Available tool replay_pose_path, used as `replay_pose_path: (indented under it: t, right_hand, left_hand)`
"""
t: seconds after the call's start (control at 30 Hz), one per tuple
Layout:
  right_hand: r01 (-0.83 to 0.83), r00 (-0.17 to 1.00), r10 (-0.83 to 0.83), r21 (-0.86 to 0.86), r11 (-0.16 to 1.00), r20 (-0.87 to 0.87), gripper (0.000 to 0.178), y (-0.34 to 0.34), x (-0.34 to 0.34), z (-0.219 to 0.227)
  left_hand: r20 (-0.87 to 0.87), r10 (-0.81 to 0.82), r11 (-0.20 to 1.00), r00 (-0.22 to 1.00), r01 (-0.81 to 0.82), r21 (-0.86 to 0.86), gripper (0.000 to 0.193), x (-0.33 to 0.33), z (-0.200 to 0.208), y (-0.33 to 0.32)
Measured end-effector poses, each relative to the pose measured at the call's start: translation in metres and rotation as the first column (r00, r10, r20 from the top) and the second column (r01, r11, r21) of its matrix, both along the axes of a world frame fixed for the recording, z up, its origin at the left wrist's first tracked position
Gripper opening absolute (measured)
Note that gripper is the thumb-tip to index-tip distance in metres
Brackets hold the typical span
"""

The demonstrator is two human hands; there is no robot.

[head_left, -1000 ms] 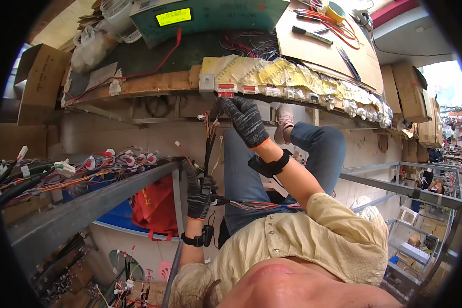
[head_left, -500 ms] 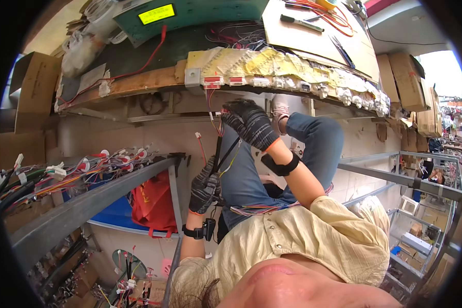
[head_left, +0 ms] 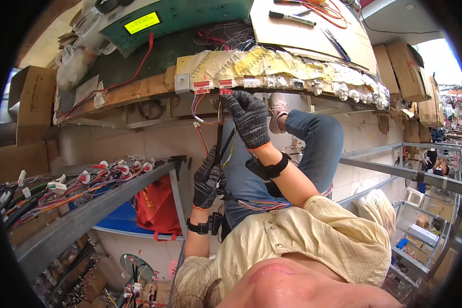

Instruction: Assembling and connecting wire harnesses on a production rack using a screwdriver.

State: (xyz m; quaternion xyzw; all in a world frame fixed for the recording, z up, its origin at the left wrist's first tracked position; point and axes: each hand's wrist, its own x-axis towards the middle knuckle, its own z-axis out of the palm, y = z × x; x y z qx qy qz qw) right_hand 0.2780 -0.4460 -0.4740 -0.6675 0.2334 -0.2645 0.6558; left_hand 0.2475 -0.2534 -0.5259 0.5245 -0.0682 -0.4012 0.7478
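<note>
Reaching farther than before, the right hand (head_left: 249,120) is pinching a wire harness (head_left: 219,137) at a red socket (head_left: 226,83), hiding its tip; the left hand (head_left: 207,179) is gripping it nearer; screen (head_left: 142,22) writing is looking blurred.

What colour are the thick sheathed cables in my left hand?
The sheathed cables are black, showing best in the head view.

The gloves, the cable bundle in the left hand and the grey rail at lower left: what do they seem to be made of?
Gloves: probably knitted fabric, matte, judging by the flecked grey texture and orange cuff edges.
Cable bundle: likely plastic-coated, going by its smooth black and coloured strands; cores not visible.
Grey rail: apparently metal, dull, with crisp edges; coating unclear.
</note>
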Motion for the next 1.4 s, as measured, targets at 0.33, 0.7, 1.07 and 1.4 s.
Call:
replay_pose_path:
  t: [0.33,0.7,1.07,1.4]
  right_hand:
    - [0.083,0.996,-0.079,0.109,0.991,-0.046,0.017,-0.004,0.007,-0.008]
    - [-0.647,0.745,0.337,0.745,0.160,0.575,0.050,-0.028,-0.005,-0.020]
    - [-0.572,0.811,0.040,0.777,0.263,0.583,0.041,-0.004,-0.024,-0.036]
    - [-0.246,0.943,0.080,0.513,0.822,0.322,0.023,-0.022,-0.030,-0.027]
  left_hand:
    - [-0.067,0.008,0.999,0.998,-0.006,0.034,0.045,0.001,0.015,-0.008]
    - [-0.240,-0.056,0.955,0.969,-0.018,-0.296,0.046,0.010,-0.005,-0.008]
    - [-0.312,-0.045,0.949,0.949,-0.057,-0.309,0.045,0.008,-0.023,-0.019]
    - [-0.278,-0.001,0.953,0.961,-0.083,-0.290,0.040,0.009,-0.017,-0.028]
